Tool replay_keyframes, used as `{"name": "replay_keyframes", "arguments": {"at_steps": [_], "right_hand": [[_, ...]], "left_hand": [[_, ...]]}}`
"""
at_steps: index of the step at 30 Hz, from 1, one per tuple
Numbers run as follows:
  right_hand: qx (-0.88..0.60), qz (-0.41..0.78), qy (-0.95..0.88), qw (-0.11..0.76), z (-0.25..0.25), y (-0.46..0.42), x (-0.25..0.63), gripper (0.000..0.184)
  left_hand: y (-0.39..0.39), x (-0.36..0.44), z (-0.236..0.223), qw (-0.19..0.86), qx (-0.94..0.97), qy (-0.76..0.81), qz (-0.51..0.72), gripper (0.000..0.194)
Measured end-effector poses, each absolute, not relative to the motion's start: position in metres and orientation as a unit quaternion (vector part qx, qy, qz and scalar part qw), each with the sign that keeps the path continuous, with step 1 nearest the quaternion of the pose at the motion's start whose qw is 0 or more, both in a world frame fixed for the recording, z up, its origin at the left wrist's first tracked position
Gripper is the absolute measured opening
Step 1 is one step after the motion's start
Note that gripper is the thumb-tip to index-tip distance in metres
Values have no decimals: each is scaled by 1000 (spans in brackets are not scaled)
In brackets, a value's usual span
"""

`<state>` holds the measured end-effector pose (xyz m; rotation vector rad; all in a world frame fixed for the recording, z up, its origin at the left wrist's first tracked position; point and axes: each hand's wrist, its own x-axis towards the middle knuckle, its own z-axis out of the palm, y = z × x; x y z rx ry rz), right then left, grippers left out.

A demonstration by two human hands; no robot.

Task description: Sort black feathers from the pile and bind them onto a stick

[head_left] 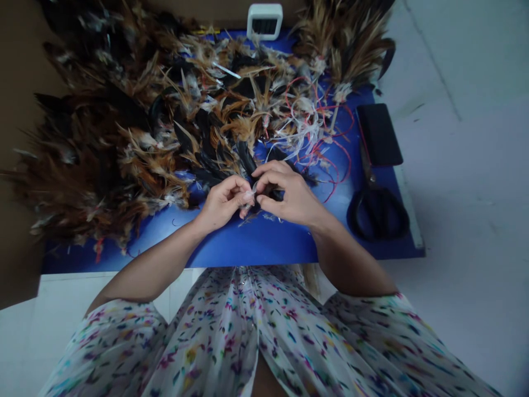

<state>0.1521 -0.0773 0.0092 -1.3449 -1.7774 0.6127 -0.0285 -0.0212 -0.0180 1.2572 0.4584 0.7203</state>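
Close to the table's front edge, my left hand (226, 203) is closed in a pinch on the pale, downy end of a feather (250, 192). My right hand (287, 190) meets it from the other side, with thumb and index finger curled together near the same pale end. Whatever is between the right fingertips is too small to make out. Dark feathers (246, 157) lie just beyond both hands. A loose tangle of white strips (303, 124) and red string (346, 160) rests past my right hand.
Brown and black feather bunches (95, 160) cover the left and back of the blue tabletop (256, 245). More feathers (343, 44) stand at the back right, near a white-framed device (264, 23). Scissors (377, 212) and a phone (379, 134) lie along the right edge.
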Motion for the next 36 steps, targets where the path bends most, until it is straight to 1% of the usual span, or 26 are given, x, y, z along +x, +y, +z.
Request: {"name": "replay_keyframes", "arguments": {"at_steps": [3,14,18,22,27,30,33,36], "right_hand": [[-531,251,-708,393,7,-77,151,10],[-534,261,-688,417,9,-76,152,7],[-529,276,-697,398,4,-75,155,8],[-517,288,-702,397,3,-75,154,12],[-517,310,-684,410,5,-76,153,6],[-518,320,-675,417,6,-75,153,5],[-523,310,-671,426,8,-76,151,7],[-532,271,-676,433,12,-78,148,8]], "left_hand": [[-21,-28,-18,725,569,207,327,24],[-22,-28,-19,729,565,202,330,23],[-22,-29,-18,725,569,209,327,26],[-22,-30,-17,714,579,217,329,27],[-22,-30,-18,711,581,222,329,28],[-22,-30,-19,714,579,217,330,26],[-22,-29,-18,715,579,216,327,27],[-22,-29,-17,714,576,229,326,29]]}}
